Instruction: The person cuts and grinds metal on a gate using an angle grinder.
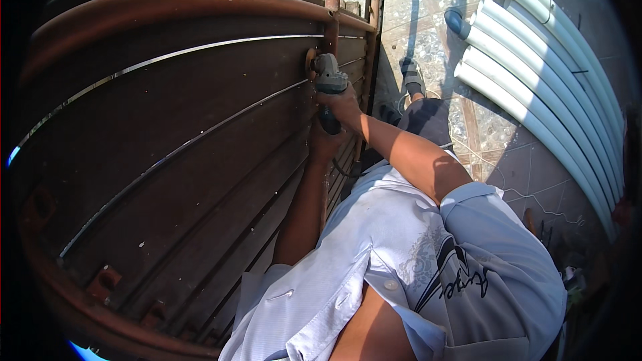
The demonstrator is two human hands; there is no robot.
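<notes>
Currently, the head view shows an angle grinder held against a large brown metal gate, close to the gate's upper right corner. The grinder's grey-green body points up toward a rust-coloured vertical post that runs along the gate's right edge; its disc end sits at the gate surface just beside that post.

The right hand is clamped around the grinder body, fingers wrapped over it, directly below the disc end. The right forearm runs down and away from the gate toward a rolled white shirt sleeve. The left hand is closed on the dark rear handle of the grinder, just below the right hand and near the gate face; its fingers are mostly hidden behind the tool, so the exact grip cannot be told. The left forearm lies alongside the gate panels.

The gate carries long ribbed panels with thin bright strips and a curved top rail. Away from the gate, to its right, a tiled floor is in sunlight. A bundle of white plastic pipes lies on the floor, well apart from the gate. One shoe of the person rests on the tiles between the gate and the pipes.
</notes>
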